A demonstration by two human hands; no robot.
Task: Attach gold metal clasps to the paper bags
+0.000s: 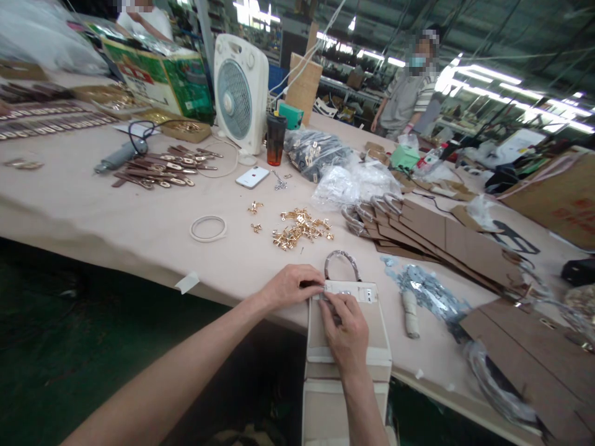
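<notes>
A flat brown bag piece with white edging (372, 328) lies over the near table edge, its looped handle (341, 263) pointing away from me. My left hand (290, 286) is closed at the bag's top left corner, fingers pinching its upper edge. My right hand (346, 325) rests on the bag's front, fingertips pressed together on a small metal part near the top edge. A pile of small gold metal fittings (300, 228) lies just beyond the bag.
Stacks of brown bag panels (432, 238) lie at right, with a tool with a wrapped handle (410, 313), a white ring (207, 228), a phone (251, 176), a cup (275, 139), a fan (240, 93), brown straps (162, 170), plastic bags (334, 167). A person (406, 96) stands beyond.
</notes>
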